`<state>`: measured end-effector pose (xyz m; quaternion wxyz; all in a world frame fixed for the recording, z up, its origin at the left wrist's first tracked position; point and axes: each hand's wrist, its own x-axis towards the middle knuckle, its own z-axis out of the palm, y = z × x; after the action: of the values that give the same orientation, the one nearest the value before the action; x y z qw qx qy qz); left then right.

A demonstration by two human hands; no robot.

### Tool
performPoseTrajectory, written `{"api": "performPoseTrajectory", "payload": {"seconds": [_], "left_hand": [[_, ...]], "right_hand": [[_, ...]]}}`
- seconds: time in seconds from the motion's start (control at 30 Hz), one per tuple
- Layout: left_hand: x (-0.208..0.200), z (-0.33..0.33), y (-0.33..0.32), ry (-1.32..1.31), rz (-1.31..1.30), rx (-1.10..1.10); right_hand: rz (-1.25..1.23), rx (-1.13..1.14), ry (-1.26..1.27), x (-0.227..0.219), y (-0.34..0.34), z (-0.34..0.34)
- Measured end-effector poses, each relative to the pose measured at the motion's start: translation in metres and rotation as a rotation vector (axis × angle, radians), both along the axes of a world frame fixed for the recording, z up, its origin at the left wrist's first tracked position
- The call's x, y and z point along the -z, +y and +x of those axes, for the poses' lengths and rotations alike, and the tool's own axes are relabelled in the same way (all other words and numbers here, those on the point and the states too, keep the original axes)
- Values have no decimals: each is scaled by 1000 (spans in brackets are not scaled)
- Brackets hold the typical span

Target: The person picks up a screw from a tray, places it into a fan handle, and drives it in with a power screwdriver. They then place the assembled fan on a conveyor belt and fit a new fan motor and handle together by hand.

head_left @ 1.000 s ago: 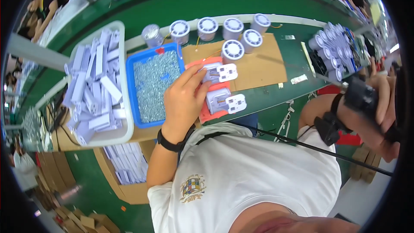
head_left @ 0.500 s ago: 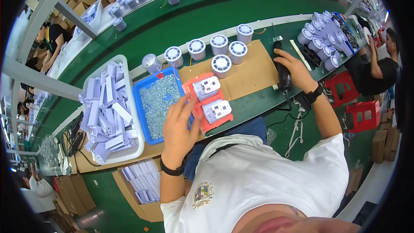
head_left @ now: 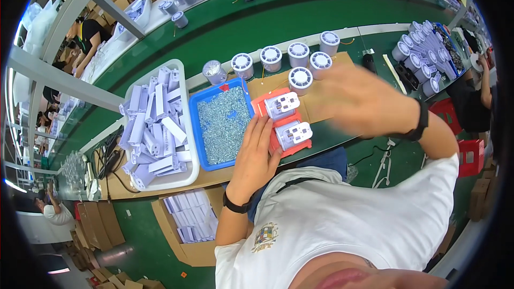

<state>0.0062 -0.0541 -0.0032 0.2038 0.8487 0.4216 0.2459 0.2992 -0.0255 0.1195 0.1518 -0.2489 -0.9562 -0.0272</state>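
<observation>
My left hand (head_left: 256, 152) lies with outstretched fingers along the left side of a red fixture (head_left: 261, 108), thumb by its near part. Two pale lilac fan housings (head_left: 293, 135) with white plates facing up sit in the fixture. My right hand (head_left: 375, 101) is smeared by motion over the right side of the work mat; its fingers cannot be made out, nor whether it holds anything. Just beyond it, the black power screwdriver (head_left: 369, 62) shows in part on the table. A blue tray (head_left: 194, 128) of small silvery screws stands left of the fixture.
Several round fan units (head_left: 300, 79) stand on and behind the cardboard mat (head_left: 342, 63). A white bin (head_left: 191, 155) of lilac handle parts is at left. More fan assemblies (head_left: 423, 56) crowd the right. Below the table edge sits an open carton (head_left: 217, 200).
My right hand has left the black screwdriver and swung left toward the fixture. My left hand has settled against the fixture's side. The whole view has shifted a little.
</observation>
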Motion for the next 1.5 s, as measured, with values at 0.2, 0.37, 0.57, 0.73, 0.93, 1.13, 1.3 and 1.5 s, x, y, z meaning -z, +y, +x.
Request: {"api": "performPoseTrajectory", "payload": {"seconds": [0.2,0.37,0.57,0.73,0.93,1.13,1.3,1.5], "left_hand": [[-6,-2,1,-65,-17,6],[-11,3,3,20,0,11],[-29,1,6,157,27,24],[-112,11,35,251,113,12],[-186,20,208,234,172,-294],[-147,-27,392,614,-1,-569],[-77,-45,491,701,-94,-623],[41,-105,580,507,171,-550]], "right_hand": [[-90,-284,-267,7,34,-66],[-112,-444,-255,7,56,-55],[-241,23,-1,-93,88,-23],[-67,512,239,-86,207,58],[201,844,255,86,329,138],[91,863,19,137,299,150],[-215,903,-158,97,266,149],[-61,678,-61,53,228,117]]}}
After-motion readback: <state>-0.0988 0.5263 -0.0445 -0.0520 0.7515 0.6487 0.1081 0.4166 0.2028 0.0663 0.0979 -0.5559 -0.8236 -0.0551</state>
